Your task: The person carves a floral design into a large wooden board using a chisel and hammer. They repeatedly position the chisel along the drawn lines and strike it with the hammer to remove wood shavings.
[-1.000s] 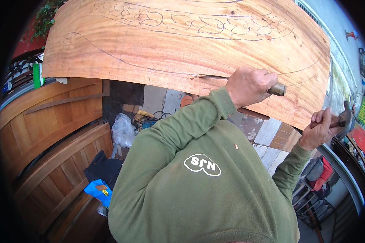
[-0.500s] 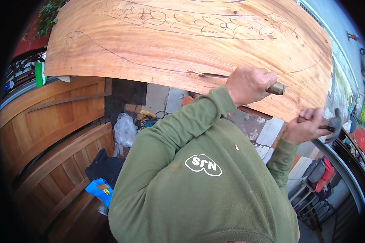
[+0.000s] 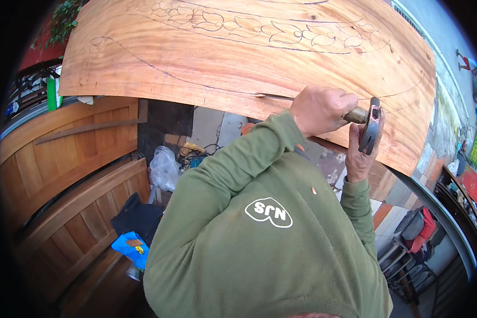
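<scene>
Currently, L hand [image 3: 323, 110] knuckles-up, closed rnd chisel [image 3: 357, 115], R hand [image 3: 361, 161] straight-wristed, gripping hammer [image 3: 370, 130]

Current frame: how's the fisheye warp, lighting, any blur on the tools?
Head view: image fades to black at the rim, and the near edge of the wooden board bows; head view: light is fairly even over the board, much dimmer on the panelled woodwork at lower left; head view: hammer and chisel outlines stay readable, no heavy smear.

head view | from wearer's head, downward (wide fisheye) | chest [image 3: 249, 254] near, board [image 3: 233, 66] beyond
</scene>
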Motion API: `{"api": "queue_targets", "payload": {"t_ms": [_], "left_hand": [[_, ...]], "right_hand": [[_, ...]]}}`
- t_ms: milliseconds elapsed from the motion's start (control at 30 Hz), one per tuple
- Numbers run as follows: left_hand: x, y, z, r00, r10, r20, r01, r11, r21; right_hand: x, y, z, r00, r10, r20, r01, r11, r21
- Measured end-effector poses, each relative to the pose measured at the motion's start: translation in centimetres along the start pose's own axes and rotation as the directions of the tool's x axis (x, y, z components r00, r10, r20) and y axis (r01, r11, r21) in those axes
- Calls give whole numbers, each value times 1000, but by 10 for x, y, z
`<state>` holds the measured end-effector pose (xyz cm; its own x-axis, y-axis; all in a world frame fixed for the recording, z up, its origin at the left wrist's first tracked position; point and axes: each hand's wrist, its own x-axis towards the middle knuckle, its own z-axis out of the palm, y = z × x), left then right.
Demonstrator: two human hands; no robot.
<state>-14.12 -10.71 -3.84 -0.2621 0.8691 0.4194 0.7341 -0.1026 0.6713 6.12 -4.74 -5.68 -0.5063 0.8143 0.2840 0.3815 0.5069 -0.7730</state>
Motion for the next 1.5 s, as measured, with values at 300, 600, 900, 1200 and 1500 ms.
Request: {"api": "queue_targets", "payload": {"t_ms": [300,600,900,1200,1500], "left_hand": [[1,-3,-4,1000,-7,-18,7,1000,-6],[-4,-9,-4,999,-31,36,30,999,32],[-5,-13,-2,998,-12,57,12,1000,11],[-7,-15,-5,994,-48,97,47,999,17],[-10,-22,-13,999,-29,17,28,999,38]], "right_hand": [[52,-31,-47,858,104,-502,5,977,212],[73,-46,-67,916,253,-311,-90,885,456],[16,0,-9,987,140,-77,-127,979,157],[5,-36,13,978,86,-191,-65,991,115],[64,-55,-35,843,341,-415,-36,806,591]]}}
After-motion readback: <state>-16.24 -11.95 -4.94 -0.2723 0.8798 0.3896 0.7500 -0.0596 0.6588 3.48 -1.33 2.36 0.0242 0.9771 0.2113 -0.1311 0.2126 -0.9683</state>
